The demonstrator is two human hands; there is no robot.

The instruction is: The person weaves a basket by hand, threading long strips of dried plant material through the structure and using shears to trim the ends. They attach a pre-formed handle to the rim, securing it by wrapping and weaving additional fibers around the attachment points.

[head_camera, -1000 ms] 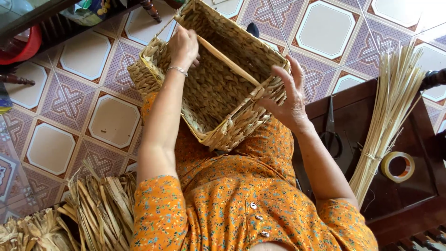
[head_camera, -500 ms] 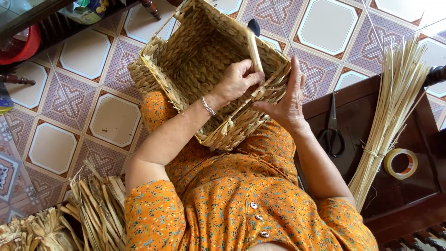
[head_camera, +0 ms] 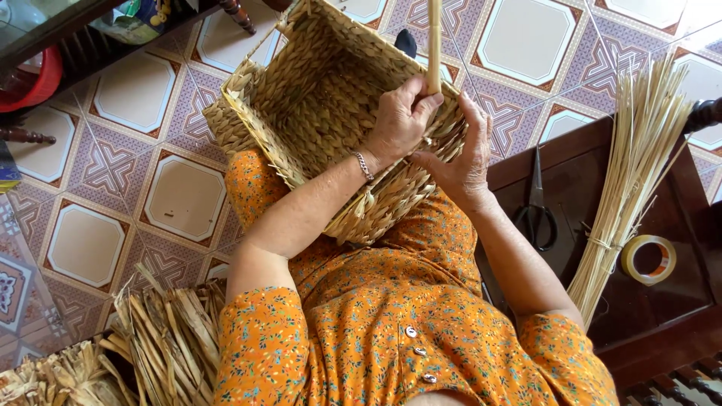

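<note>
A rectangular woven straw basket (head_camera: 316, 98) rests tilted on my lap, its open side facing me. My left hand (head_camera: 400, 120) is inside it by the right-hand rim, closed around a pale flat reed strip (head_camera: 434, 45) that stands up out of the top of the view. My right hand (head_camera: 460, 162) grips the basket's right rim from outside, fingers spread along the weave, just beside my left hand. A thin bracelet sits on my left wrist.
A dark wooden bench (head_camera: 662, 301) at the right carries black scissors (head_camera: 535, 210), a bundle of pale reeds (head_camera: 632, 173) and a roll of tape (head_camera: 647, 259). Dried straw (head_camera: 150, 338) lies heaped at the lower left on the patterned tile floor (head_camera: 135, 165).
My left hand came back from the basket's far rim to the right-hand rim, bringing the reed strip from lying across the basket to standing upright. My right hand stayed on the rim.
</note>
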